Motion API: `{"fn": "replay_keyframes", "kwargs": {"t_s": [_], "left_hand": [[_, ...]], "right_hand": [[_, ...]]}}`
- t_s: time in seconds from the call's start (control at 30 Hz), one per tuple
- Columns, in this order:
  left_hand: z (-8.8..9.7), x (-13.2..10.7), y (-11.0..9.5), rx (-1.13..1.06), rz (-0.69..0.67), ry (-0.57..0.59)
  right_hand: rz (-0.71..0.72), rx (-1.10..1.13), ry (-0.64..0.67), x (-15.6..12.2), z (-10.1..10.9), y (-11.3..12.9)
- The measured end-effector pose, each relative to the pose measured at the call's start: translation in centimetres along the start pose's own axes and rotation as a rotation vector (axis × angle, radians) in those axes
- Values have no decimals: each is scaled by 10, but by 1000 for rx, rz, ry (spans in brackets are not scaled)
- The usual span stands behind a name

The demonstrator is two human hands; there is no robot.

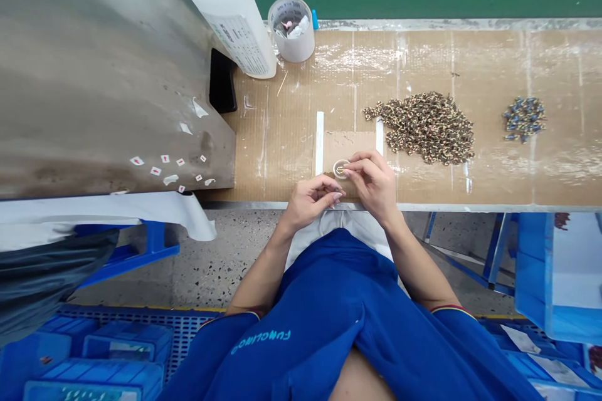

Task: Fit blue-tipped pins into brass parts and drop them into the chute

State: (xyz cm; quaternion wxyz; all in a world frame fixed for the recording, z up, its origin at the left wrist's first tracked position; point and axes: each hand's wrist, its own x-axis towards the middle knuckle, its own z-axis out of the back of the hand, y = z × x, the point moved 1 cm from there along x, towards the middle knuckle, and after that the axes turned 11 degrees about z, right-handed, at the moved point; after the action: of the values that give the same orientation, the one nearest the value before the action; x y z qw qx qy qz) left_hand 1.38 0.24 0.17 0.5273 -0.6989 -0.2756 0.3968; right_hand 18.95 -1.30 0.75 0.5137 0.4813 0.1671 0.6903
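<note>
Near the table's front edge, my left hand [312, 200] is closed, thumb and fingertips pressed together; whatever lies between them is too small to make out. My right hand [374, 180] is just right of it, fingers pinched at a small white ring [335, 170] on the cardboard. A tiny light-coloured piece shows at its fingertips, inside the ring's outline; I cannot tell its kind. Beyond my right hand lies a big pile of small brass-and-dark metal parts [430, 128]. White strips [320, 141] edge the cardboard patch in front of both hands.
Farther right is a smaller pile of blue-and-brass parts [523, 119]. At the back left stand a white bottle [235, 25] with a blue cap and a tub [296, 47] of scraps, near a black phone-like slab [222, 81]. A metal surface [94, 75] with small stickers borders the left.
</note>
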Motion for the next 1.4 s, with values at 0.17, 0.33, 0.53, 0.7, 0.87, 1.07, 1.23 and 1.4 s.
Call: {"fn": "replay_keyframes", "kwargs": {"t_s": [0.17, 0.33, 0.53, 0.7, 0.87, 1.07, 1.23, 1.4], "left_hand": [[0, 0, 0, 22, -4, -7], [0, 0, 2, 20, -2, -5], [0, -1, 2, 9, 6, -12], [0, 0, 2, 4, 4, 9], [0, 0, 4, 26, 14, 3], [1, 0, 5, 42, -21, -8], [2, -1, 5, 71, -14, -20], [1, -1, 6, 65, -25, -15]], "right_hand": [[22, 4, 20, 3, 1, 1], [-14, 43, 81, 8, 2, 1], [5, 49, 30, 5, 8, 3], [-50, -222, -187, -4, 40, -16], [-142, -353, -122, -9, 64, -39], [-91, -446, 21, -4, 64, -44], [-83, -476, 99, -3, 62, -43], [-46, -371, 150, -3, 67, -35]]}}
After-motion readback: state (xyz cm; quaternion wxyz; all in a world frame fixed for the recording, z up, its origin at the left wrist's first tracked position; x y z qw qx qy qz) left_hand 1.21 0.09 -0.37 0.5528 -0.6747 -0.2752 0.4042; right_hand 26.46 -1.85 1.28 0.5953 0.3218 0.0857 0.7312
